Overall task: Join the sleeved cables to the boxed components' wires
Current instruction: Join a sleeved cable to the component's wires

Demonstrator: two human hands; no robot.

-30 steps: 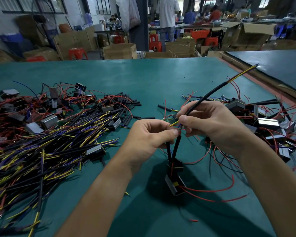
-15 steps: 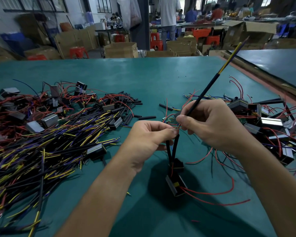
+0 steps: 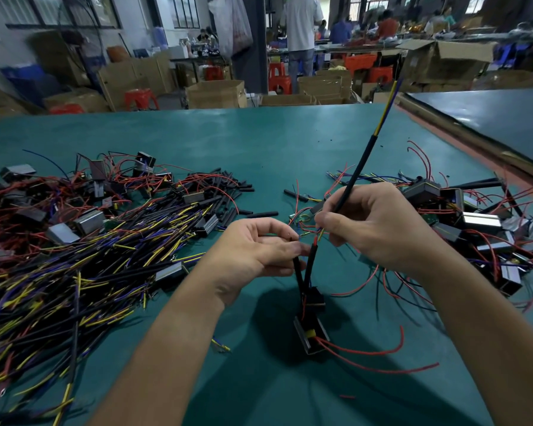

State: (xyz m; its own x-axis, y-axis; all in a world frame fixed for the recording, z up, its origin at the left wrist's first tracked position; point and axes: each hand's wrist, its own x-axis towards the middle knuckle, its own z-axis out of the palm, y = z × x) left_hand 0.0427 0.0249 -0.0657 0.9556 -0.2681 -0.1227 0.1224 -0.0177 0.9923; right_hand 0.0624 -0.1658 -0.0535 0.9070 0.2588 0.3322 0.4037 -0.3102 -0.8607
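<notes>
Sleeved cable [image 3: 356,173] now steeper in right hand [image 3: 379,229], left hand [image 3: 256,250] pinching component wires [image 3: 297,272]

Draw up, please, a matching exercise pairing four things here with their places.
Things:
1. long black sleeved cable with yellow-and-blue tip
2. small black boxed component with red wires
3. heap of yellow, blue and black cables
4. red plastic stool
Places:
A. on the floor beyond the green table
B. on the table's left side
C. gripped in the right hand
D. under the left hand that pinches its wires
Pairs: 1-C, 2-D, 3-B, 4-A.
</notes>
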